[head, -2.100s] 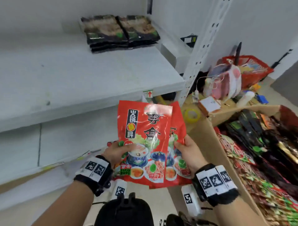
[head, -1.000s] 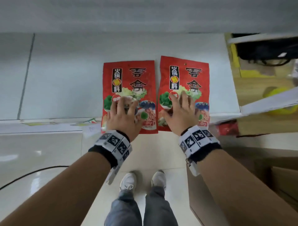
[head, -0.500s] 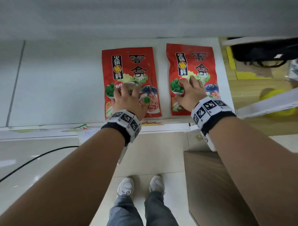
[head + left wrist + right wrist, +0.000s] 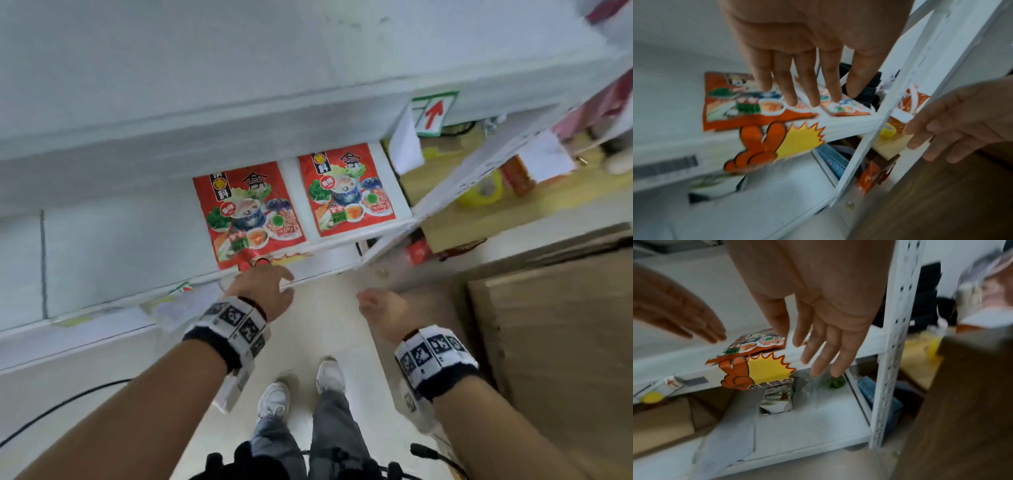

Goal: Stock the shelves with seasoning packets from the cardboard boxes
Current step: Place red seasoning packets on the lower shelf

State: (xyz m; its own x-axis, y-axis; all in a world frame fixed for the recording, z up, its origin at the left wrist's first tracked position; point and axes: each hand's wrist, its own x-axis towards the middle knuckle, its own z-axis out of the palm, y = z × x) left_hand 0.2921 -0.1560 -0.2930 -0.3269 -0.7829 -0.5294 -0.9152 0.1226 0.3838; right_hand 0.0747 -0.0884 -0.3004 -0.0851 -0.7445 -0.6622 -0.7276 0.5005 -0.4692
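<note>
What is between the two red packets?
Only a bare strip of white shelf lies between the left packet and right packet, seen in the head view.

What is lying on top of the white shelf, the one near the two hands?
Two red seasoning packets lie flat, side by side, on the white shelf. The upper shelf covers their top edges and the back.

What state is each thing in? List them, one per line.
Left red packet: flat on the shelf, near edge overhanging the front lip.
Right red packet: flat on the shelf, apart from the other.
Left hand: empty, fingers straight.
Right hand: empty, fingers relaxed.
Shelf: holds both packets.
</note>
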